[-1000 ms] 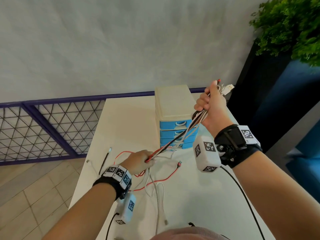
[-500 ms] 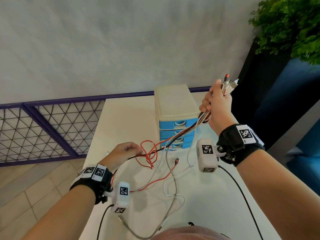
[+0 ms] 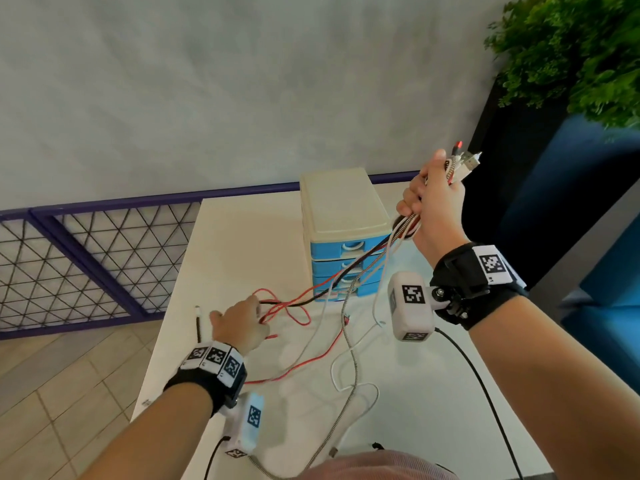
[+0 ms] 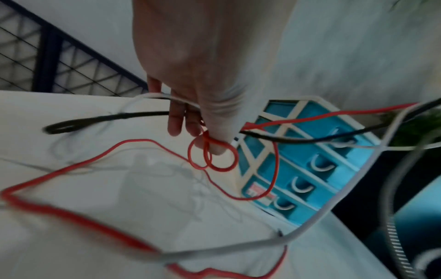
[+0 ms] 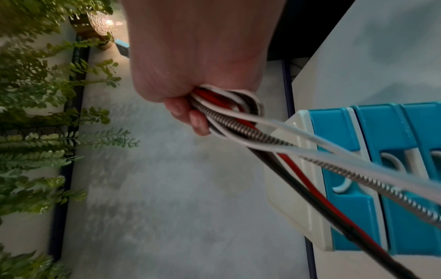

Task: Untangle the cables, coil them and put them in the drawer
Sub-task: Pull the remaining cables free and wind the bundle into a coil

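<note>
My right hand (image 3: 429, 209) is raised beside the drawer unit (image 3: 341, 209) and grips a bundle of cables (image 5: 229, 105), with their plugs (image 3: 465, 161) sticking out above the fist. From it a red cable (image 3: 294, 315), a black cable (image 3: 304, 299), a white cable (image 3: 346, 368) and a metal-braided cable (image 3: 351, 358) run down to the table. My left hand (image 3: 242, 320) is low over the table. It pinches small loops of the red cable (image 4: 212, 160), and the black cable (image 4: 286, 138) passes by its fingers (image 4: 176, 124). The blue drawers (image 4: 307, 169) are closed.
The white table (image 3: 242, 237) ends at a purple mesh railing (image 3: 86, 254) on the left. A green plant (image 3: 571, 57) on a dark planter stands close on the right. A loose black cable end (image 3: 198, 323) lies near the table's left edge.
My left hand has slid left along the cables and sunk towards the table. The cables have slackened and spread out, and the red one now shows loops. My right hand rose slightly.
</note>
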Demonstrator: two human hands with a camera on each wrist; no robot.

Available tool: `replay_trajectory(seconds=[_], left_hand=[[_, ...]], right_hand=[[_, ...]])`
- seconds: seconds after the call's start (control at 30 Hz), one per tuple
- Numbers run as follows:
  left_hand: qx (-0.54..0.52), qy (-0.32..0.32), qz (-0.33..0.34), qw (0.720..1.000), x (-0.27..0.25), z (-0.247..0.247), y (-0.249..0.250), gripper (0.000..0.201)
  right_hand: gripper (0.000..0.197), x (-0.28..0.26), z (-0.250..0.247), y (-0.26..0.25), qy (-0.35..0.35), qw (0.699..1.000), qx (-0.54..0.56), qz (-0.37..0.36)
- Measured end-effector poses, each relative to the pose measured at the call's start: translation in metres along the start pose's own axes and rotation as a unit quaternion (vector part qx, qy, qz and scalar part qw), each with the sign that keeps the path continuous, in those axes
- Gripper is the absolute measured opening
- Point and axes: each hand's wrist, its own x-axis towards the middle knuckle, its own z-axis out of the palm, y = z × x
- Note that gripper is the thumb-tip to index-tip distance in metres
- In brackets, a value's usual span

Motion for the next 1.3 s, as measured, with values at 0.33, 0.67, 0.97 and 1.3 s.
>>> replay_trajectory(seconds=[0.33,0.67,0.97,1.3], left_hand=[[0.072,-0.044,0.047,0.995,0.008,0.005,-0.033,0.034],[-0.335,-0.166,0.224,0.9,-0.027,-0.074,0.099,0.048],[-0.563,-0.298,0.156,0.755,-0.046,-0.059,0.128,0.046],[-0.562,-0.453,0.138,0.679,-0.047,-0.055,0.089,0.056]], right_hand=[[0.043,0.002,0.0,0.004,0.001,1.0,-0.004,0.003],[0.038,-0.039,0.022,0.053,-0.12,0.987,-0.027,0.101],[0.039,-0.04,0.02,0.051,-0.109,0.987,0.032,0.117],[0.039,-0.016,-0.001,0.044,-0.071,0.981,0.115,0.136]])
